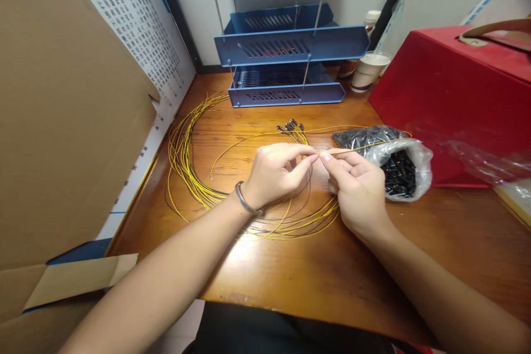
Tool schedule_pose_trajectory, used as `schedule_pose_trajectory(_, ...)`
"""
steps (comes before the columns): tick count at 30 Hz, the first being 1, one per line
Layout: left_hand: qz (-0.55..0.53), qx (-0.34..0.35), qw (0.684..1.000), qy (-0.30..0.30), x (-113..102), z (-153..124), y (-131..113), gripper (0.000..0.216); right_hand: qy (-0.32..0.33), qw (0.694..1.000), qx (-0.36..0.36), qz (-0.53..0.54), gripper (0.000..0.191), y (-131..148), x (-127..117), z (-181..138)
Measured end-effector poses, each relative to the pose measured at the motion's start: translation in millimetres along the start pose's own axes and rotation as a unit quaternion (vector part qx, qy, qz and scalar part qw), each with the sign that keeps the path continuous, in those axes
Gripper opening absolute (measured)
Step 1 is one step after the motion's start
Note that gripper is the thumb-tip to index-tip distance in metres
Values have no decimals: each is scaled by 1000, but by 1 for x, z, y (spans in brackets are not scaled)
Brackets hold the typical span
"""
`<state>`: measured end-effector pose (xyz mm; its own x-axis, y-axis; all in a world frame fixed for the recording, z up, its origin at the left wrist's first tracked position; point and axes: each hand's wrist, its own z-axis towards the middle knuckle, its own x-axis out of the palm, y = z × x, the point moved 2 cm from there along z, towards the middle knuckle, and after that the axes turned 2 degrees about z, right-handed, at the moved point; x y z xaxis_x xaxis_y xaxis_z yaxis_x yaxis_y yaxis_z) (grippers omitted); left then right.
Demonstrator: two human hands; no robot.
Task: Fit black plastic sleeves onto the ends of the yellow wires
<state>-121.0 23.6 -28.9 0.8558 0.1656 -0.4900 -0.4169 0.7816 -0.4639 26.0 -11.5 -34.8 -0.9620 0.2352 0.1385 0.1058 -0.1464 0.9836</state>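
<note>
My right hand (360,185) pinches a thin yellow wire (373,145) between thumb and forefinger; the wire runs off to the right and loops back over the bag. Fingertip to fingertip with it, my left hand (276,171) is closed in a pinch, and whatever lies in it is too small to make out. Beneath both hands spreads a large loose coil of yellow and dark wires (182,163) on the wooden table. Just beyond my left hand lies a cluster of small black connectors (293,125) on wire ends.
An open clear plastic bag (423,168) of small black pieces lies right of my right hand. Behind stand a blue tiered tray (286,95) and a paper cup (367,73). A red box (452,105) is at the right, a large cardboard sheet (74,121) at the left.
</note>
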Motion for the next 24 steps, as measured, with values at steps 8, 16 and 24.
schedule_pose_trajectory(8, -69, -61, 996, 22, 1, 0, 0, 16, 8, 1000, -13, -22, 21, 2, 0, -1)
schedule_pose_trajectory(16, -138, -105, 984, 28, 1, 2, 3, 17, 14, 998, -13, -53, 22, 4, 2, -4)
schedule_pose_trajectory(24, -163, -111, 980, 36, 1, 1, 3, 19, 18, 999, -9, -50, 23, 3, 3, -6)
